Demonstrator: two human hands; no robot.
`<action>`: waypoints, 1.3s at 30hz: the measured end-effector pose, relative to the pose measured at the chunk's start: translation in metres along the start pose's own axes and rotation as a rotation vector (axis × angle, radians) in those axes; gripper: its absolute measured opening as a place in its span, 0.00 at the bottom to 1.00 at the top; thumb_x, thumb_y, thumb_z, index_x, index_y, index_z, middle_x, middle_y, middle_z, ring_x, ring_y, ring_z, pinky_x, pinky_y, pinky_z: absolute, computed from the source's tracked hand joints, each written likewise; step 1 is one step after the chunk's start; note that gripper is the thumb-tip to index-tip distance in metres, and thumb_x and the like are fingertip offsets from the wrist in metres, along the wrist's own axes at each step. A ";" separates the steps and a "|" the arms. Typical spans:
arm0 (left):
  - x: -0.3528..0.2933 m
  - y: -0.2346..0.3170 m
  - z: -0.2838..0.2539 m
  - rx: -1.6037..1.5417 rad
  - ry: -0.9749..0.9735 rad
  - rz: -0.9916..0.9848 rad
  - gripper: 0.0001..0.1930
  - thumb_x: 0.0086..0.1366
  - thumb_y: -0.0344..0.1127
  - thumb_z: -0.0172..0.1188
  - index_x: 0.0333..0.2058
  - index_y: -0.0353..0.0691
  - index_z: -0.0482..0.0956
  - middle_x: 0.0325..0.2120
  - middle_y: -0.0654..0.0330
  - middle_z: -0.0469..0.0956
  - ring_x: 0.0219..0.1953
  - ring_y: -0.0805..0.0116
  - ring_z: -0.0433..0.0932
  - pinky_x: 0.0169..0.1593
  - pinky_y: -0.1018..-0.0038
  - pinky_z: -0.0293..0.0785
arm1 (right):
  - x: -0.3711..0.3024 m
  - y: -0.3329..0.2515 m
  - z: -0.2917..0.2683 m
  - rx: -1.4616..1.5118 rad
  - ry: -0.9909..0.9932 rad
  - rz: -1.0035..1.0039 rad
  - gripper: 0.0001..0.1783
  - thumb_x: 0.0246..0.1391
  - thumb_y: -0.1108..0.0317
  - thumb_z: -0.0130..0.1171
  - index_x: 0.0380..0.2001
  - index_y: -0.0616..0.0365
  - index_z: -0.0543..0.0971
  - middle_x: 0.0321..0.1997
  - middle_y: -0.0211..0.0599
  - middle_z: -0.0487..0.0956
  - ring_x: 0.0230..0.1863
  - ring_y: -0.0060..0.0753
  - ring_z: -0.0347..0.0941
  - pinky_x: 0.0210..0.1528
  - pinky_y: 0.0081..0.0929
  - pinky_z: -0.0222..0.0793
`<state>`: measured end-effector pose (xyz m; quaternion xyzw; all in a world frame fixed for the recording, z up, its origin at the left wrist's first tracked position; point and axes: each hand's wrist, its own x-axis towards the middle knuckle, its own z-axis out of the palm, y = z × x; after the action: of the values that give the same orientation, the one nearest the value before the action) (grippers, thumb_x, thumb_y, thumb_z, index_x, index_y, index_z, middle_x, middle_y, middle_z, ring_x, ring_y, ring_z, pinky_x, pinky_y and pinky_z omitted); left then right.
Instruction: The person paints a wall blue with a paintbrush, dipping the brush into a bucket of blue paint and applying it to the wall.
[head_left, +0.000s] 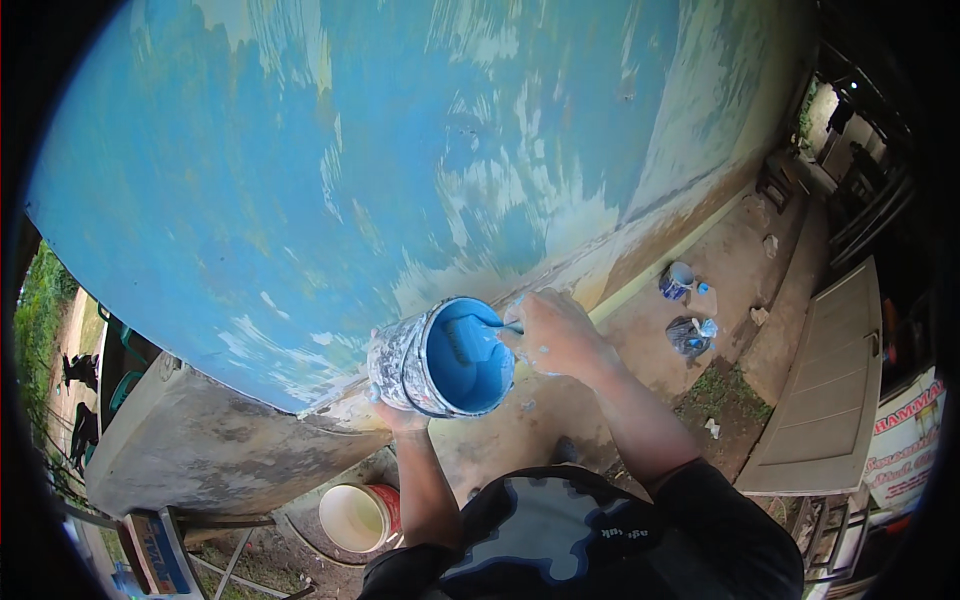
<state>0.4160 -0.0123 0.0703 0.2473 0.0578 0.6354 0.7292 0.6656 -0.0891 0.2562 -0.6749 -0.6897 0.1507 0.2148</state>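
A patchy blue wall stands ahead. The left hand, partly hidden, grips the paint bucket from below, apparently to bear its weight. The bucket is held tilted before the wall, presumably opening its blue inside to the brush. The right hand grips the brush handle.

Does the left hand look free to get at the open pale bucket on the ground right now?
Probably not: the left hand is supporting the paint bucket, so it would likely need to let go first. The pale bucket itself looks uncovered.
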 end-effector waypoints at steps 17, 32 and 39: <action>-0.037 0.024 -0.039 0.051 0.064 0.220 0.33 0.77 0.54 0.41 0.70 0.36 0.67 0.70 0.48 0.68 0.70 0.49 0.69 0.72 0.48 0.66 | 0.010 0.011 0.008 0.420 -0.094 -0.099 0.18 0.63 0.56 0.69 0.44 0.62 0.86 0.28 0.50 0.83 0.27 0.52 0.75 0.36 0.43 0.71; -0.047 0.048 -0.051 -0.261 0.299 0.003 0.32 0.76 0.54 0.41 0.69 0.39 0.68 0.70 0.47 0.67 0.71 0.46 0.68 0.73 0.45 0.65 | -0.013 -0.029 0.153 0.111 0.444 -0.182 0.13 0.65 0.68 0.62 0.48 0.63 0.82 0.34 0.51 0.82 0.34 0.58 0.83 0.37 0.46 0.80; -0.051 0.046 -0.070 -0.263 0.389 -0.126 0.32 0.75 0.54 0.40 0.68 0.39 0.69 0.68 0.48 0.71 0.67 0.45 0.72 0.68 0.42 0.71 | -0.005 -0.021 0.146 0.531 0.298 0.014 0.14 0.64 0.65 0.65 0.45 0.65 0.84 0.35 0.52 0.85 0.30 0.57 0.80 0.35 0.39 0.76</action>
<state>0.3372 -0.0375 0.0178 0.0192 0.1294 0.6265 0.7684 0.5744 -0.0827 0.1407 -0.6144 -0.5825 0.2263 0.4817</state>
